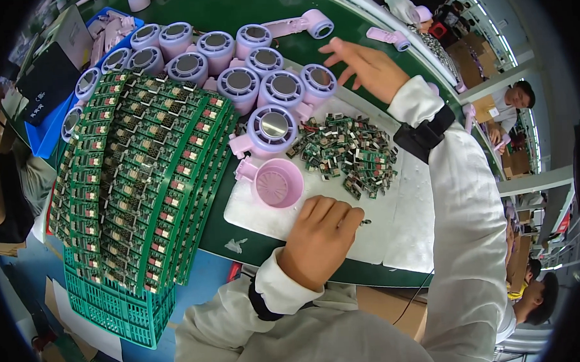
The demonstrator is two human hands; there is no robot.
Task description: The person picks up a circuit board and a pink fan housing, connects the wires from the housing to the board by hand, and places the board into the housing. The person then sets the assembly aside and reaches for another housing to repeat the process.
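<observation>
My left hand (pixel 321 238) is closed above the near edge of a white foam sheet (pixel 409 234). From its pinched fingers sticks out the end of a small circuit board (pixel 365 222), mostly hidden. My right hand (pixel 369 67) is open, fingers apart, just beside a lilac handheld fan head (pixel 318 81) with a grey round centre. A pink open fan housing (pixel 278 183), hollow with ribs inside, rests on the foam near my left hand. Right of it lies a loose pile of small green circuit boards (pixel 350 149).
Left stand stacked panels of circuit boards (pixel 140 168) over a green plastic crate (pixel 114 308). Several lilac fan heads (pixel 216 51) crowd the green table's far left. A blue bin (pixel 45 136) stands beyond. Pink fan parts (pixel 387 37) lie farther right; other people sit along the line.
</observation>
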